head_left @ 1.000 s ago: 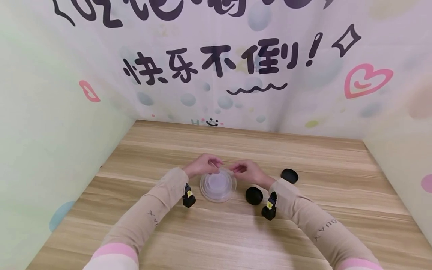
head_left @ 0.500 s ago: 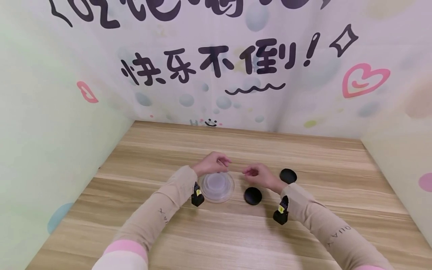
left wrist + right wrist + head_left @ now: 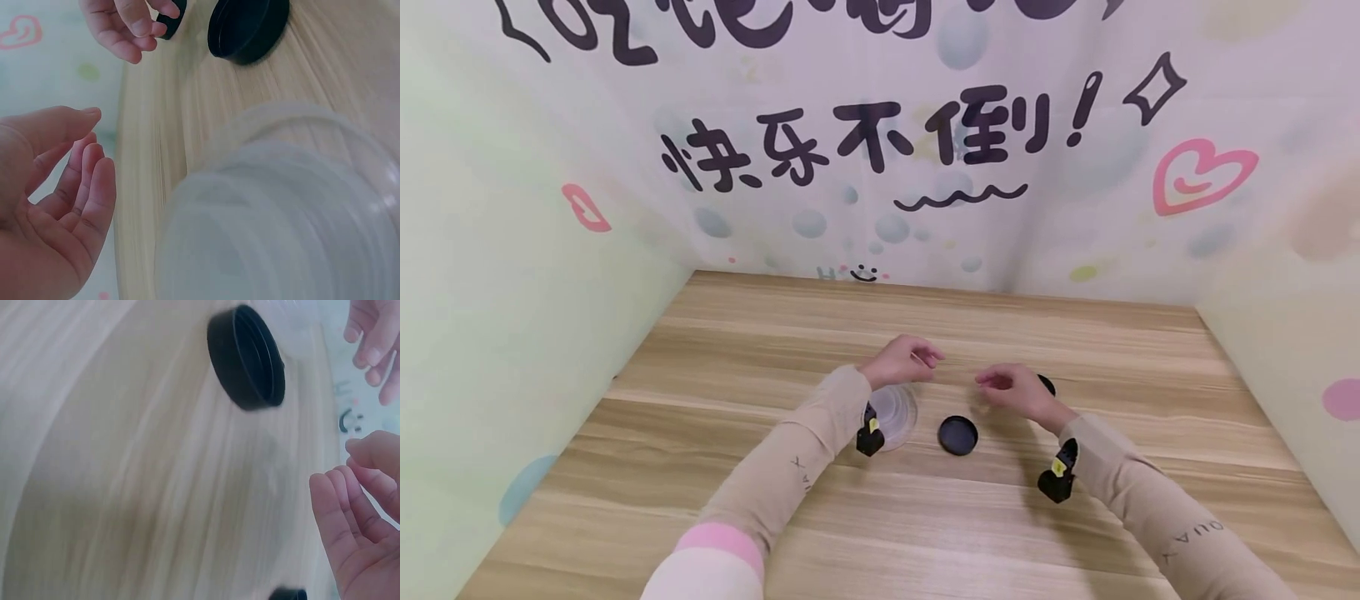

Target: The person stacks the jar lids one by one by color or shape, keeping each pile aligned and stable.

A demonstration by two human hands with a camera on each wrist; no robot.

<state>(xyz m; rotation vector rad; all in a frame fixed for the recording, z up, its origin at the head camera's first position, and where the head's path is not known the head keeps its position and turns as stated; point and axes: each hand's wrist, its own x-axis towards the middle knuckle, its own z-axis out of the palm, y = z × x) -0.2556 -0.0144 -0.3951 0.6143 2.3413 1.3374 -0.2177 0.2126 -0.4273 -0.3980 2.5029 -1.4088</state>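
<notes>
My left hand (image 3: 904,360) hovers past the far right side of a translucent plastic stack of round, ringed pieces (image 3: 901,421). Its fingers are loosely bent, and the left wrist view shows nothing between thumb and fingertips. To the right, my right hand (image 3: 1017,388) is also in the air with relaxed fingers and holds nothing. A black round lid (image 3: 958,435) lies hollow side up between the stack and my right hand. A second black lid (image 3: 1047,384) is mostly hidden behind that hand. My left wrist and its camera cover part of the stack.
The wood-grain table (image 3: 850,517) runs back to a printed cloth wall (image 3: 820,250). Pale side walls bound it left and right. A black camera (image 3: 870,435) on my left wrist and another (image 3: 1057,475) on my right hang low over the tabletop.
Both hands have shifted rightward, the left from above the translucent stack to its far right side. The right hand now covers most of the second black lid. Stack and lids stay in place.
</notes>
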